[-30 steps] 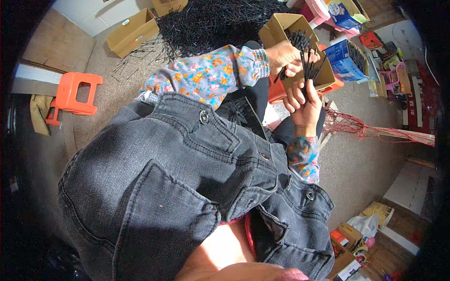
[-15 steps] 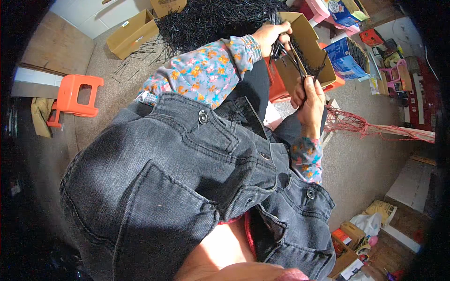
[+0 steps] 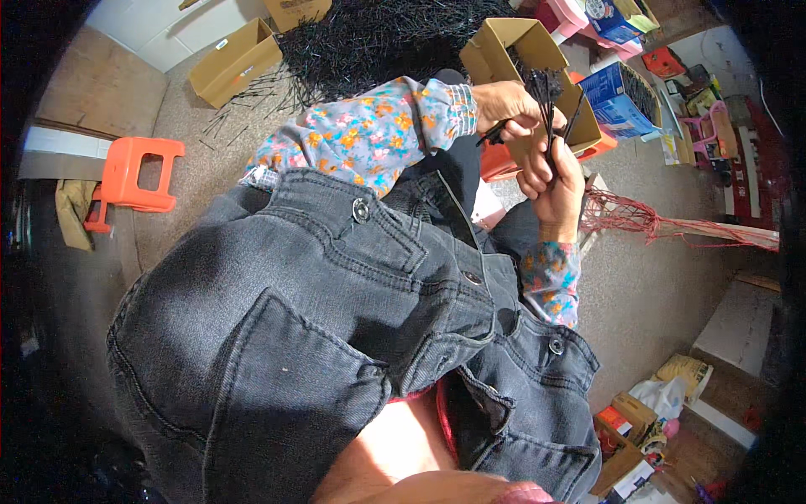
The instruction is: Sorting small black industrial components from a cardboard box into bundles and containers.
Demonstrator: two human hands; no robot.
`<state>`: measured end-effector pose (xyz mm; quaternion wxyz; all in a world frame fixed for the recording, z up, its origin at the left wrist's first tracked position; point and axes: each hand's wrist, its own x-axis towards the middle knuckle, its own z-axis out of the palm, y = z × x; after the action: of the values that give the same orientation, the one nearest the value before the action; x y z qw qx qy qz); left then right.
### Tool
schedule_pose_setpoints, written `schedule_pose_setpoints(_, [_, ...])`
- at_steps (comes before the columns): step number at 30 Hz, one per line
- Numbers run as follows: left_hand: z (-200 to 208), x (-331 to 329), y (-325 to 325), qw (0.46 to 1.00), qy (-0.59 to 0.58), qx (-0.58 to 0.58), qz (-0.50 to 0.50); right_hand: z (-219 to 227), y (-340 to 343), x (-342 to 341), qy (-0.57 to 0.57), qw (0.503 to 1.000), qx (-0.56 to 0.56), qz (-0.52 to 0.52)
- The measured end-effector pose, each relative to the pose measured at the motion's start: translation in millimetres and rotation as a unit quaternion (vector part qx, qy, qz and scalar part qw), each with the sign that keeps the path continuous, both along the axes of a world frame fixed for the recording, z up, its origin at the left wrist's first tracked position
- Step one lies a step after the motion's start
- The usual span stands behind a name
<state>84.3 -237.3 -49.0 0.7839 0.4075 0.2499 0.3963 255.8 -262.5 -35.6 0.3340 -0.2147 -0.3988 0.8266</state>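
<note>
My left hand (image 3: 507,109) is closed around a bundle of thin black rods whose ends stick out below its fingers. Close beside it, my right hand (image 3: 554,178) grips several thin black rods (image 3: 547,101) that point up and away from me. The exact kind of rod cannot be made out. Both hands are over the near side of an open cardboard box (image 3: 484,57), with more black pieces visible inside it. A large heap of similar black rods (image 3: 386,38) lies beyond my left forearm.
Another open cardboard box (image 3: 235,63) stands at the far left near scattered rods. An orange stool (image 3: 118,172) is at the left. To the right are a blue box (image 3: 617,97) filled with dark pieces and a tangle of red strings (image 3: 625,212) on a pale bar.
My left hand has moved right and nearer, coming close to my right hand. The rods in my right hand now stand more upright, fanned above its fingers.
</note>
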Motion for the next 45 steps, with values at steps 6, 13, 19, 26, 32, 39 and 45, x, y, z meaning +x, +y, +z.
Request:
schedule_pose_setpoints(6, [6.5,8.8,-6.7,0.997,0.002,0.041,0.068,1.6,1.3,-3.8,-0.019,1.0,0.02,0.003])
schedule_pose_setpoints(13, [3.6,2.2,8.2,0.967,-0.004,-0.02,0.253,0.3,0.4,0.9,-0.071,0.997,0.016,-0.017])
schedule_pose_setpoints(19, [-1.2,-17.6,25.2,0.964,-0.109,-0.01,0.244,-1.0,-0.3,3.5,-0.092,0.995,0.019,-0.026])
schedule_pose_setpoints(26, [3.1,-0.5,6.7,0.988,-0.05,-0.02,0.146,-1.8,1.5,2.3,-0.071,0.997,0.019,-0.026])
schedule_pose_setpoints(32, [-9.4,-8.1,23.7,0.969,-0.078,-0.048,0.23,-1.6,3.0,3.9,-0.067,0.998,0.01,-0.002])
schedule_pose_setpoints(39, [-12.9,-30.3,30.7,0.957,-0.123,-0.081,0.251,-9.3,14.4,10.8,0.091,0.989,-0.11,0.034])
schedule_pose_setpoints(45, [-8.2,-12.9,23.6,0.961,-0.141,-0.103,0.214,-11.0,16.4,14.8,0.108,0.987,-0.119,0.009])
